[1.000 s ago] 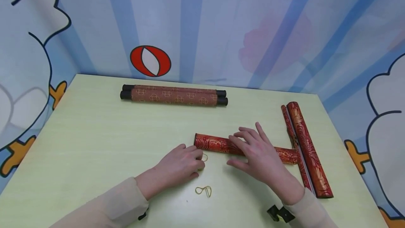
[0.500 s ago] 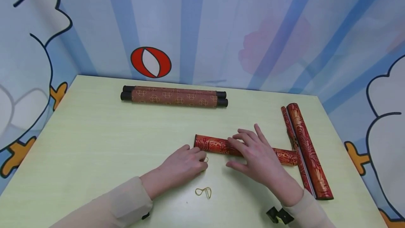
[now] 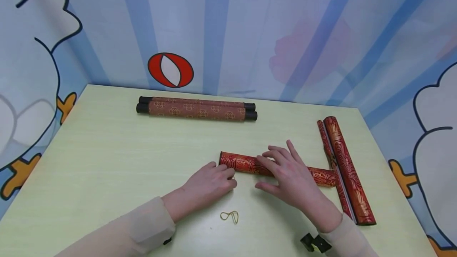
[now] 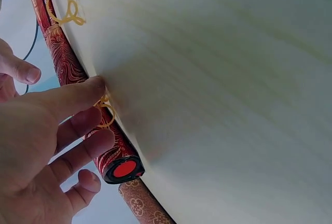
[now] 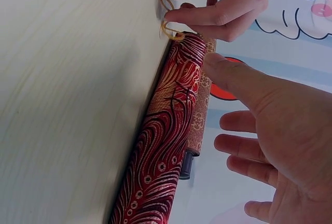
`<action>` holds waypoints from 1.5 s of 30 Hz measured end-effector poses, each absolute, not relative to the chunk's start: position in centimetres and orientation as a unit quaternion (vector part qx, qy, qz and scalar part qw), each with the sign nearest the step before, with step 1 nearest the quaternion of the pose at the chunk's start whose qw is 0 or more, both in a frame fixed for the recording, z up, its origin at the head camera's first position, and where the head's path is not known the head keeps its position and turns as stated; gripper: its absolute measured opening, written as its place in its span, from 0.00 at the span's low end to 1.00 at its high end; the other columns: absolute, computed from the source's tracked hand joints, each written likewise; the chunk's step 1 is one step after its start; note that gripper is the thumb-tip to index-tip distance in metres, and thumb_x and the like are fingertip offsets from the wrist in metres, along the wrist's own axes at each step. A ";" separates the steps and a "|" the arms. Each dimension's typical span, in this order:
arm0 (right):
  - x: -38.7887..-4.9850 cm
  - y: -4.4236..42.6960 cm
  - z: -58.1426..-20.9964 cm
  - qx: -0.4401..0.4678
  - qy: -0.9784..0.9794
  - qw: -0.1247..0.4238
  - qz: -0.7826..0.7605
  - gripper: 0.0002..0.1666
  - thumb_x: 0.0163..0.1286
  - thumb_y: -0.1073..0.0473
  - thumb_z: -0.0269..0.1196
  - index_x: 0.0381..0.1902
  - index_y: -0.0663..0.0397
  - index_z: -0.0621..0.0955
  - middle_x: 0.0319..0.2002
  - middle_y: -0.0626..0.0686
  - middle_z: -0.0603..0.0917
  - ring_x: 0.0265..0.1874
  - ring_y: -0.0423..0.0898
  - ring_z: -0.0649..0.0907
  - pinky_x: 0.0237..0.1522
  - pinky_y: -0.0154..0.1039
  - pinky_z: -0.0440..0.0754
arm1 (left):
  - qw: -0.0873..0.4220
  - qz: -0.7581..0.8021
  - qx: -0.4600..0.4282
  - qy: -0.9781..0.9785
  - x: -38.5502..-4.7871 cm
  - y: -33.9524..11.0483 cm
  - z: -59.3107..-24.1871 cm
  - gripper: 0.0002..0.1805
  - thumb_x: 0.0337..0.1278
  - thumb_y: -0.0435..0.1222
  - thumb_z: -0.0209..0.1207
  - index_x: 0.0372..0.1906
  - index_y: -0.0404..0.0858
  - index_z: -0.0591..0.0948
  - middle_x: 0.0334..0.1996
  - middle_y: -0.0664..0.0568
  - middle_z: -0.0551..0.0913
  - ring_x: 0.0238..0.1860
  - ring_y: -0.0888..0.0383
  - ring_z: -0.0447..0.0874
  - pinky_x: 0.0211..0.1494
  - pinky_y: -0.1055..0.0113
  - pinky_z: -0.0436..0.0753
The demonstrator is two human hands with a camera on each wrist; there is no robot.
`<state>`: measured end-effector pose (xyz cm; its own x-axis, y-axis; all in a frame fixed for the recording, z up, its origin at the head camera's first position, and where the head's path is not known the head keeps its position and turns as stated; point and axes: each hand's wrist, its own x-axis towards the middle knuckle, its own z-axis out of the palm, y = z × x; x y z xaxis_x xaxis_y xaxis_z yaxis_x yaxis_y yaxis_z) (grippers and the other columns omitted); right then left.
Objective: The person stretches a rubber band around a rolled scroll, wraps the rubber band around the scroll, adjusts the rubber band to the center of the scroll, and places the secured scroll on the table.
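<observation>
My left hand (image 3: pixel 205 185) pinches a thin yellow rubber band (image 5: pixel 168 24) between thumb and fingers. It is close to the left end of a red-and-gold patterned roll, seemingly a rolled scroll (image 3: pixel 242 162), lying crosswise on the table. In the left wrist view the roll's end (image 4: pixel 124 169) shows black with a red disc. My right hand (image 3: pixel 290 173) is over the middle of this roll, fingers spread and holding nothing; whether its fingertips touch the roll cannot be told. A second rubber band (image 3: pixel 229 216), twisted into loops, lies on the table in front.
At the right, a similar red scroll (image 3: pixel 348 169) in two rolls lies lengthwise, touching the crosswise roll's right end. A brown flower-patterned scroll (image 3: pixel 196 109) with black knobs lies near the back edge. Behind the pale table (image 3: pixel 107 150) stands a printed backdrop (image 3: pixel 242 31).
My left hand has shifted slightly right along the roll's near side, and its fingers cover more of the rubber band. The right hand and the scrolls stay almost still.
</observation>
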<state>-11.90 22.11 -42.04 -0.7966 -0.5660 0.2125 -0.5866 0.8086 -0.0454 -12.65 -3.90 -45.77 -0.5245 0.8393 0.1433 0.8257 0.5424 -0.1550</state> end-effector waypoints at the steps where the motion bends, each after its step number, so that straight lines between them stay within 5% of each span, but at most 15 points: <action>1: -11.9 22.1 -42.0 0.304 -0.947 0.094 0.054 0.40 0.58 0.38 0.82 0.64 0.51 0.86 0.58 0.55 0.87 0.70 0.59 0.78 0.82 0.67 0.54 | 0.097 0.032 -0.476 -0.874 -12.7 -3.9 -45.7 0.05 0.65 0.37 0.71 0.42 0.51 0.91 0.39 0.58 0.84 0.38 0.58 0.80 0.32 0.69 0.71; 12: -11.8 22.2 -41.9 0.298 -0.949 0.090 0.056 0.40 0.59 0.38 0.81 0.64 0.51 0.86 0.58 0.55 0.87 0.70 0.60 0.78 0.81 0.67 0.55 | 0.080 -0.046 -0.467 -0.879 -12.7 -4.3 -44.7 0.02 0.68 0.40 0.71 0.37 0.51 0.89 0.36 0.58 0.81 0.35 0.59 0.80 0.33 0.69 0.70; 22: -11.8 21.9 -41.3 0.319 -0.929 0.102 0.158 0.38 0.63 0.39 0.79 0.65 0.53 0.86 0.58 0.53 0.87 0.68 0.57 0.80 0.81 0.66 0.59 | 0.074 -0.281 -0.400 -0.869 -13.2 -4.9 -40.8 0.06 0.62 0.37 0.75 0.34 0.50 0.88 0.38 0.60 0.82 0.35 0.61 0.81 0.42 0.64 0.83; 28: -11.8 21.2 -40.6 0.324 -0.915 0.095 0.218 0.32 0.66 0.44 0.77 0.63 0.52 0.87 0.59 0.52 0.87 0.68 0.55 0.80 0.81 0.64 0.59 | 0.095 -0.362 -0.363 -0.853 -13.4 -4.8 -38.8 0.06 0.62 0.35 0.74 0.35 0.47 0.87 0.39 0.59 0.82 0.34 0.63 0.80 0.37 0.71 0.81; 39: -11.9 19.3 -39.5 0.346 -0.871 0.113 0.332 0.18 0.71 0.54 0.74 0.56 0.49 0.87 0.55 0.48 0.89 0.61 0.49 0.84 0.79 0.63 0.65 | 0.085 -0.449 -0.321 -0.830 -13.2 -4.8 -36.6 0.05 0.63 0.34 0.73 0.37 0.44 0.87 0.39 0.57 0.83 0.40 0.58 0.85 0.40 0.68 0.85; 45: -12.2 18.7 -39.3 0.358 -0.837 0.150 0.385 0.17 0.77 0.47 0.69 0.54 0.50 0.87 0.52 0.49 0.89 0.57 0.50 0.85 0.75 0.54 0.74 | 0.076 -0.475 -0.317 -0.817 -13.0 -4.6 -36.2 0.05 0.63 0.34 0.74 0.39 0.43 0.87 0.39 0.56 0.84 0.38 0.61 0.85 0.38 0.69 0.85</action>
<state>-12.19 18.69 -39.27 -0.6991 -0.4829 0.5273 -0.7146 0.4477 -0.5375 -13.04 -4.61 -36.22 -0.7880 0.4453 0.4252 0.5898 0.3477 0.7289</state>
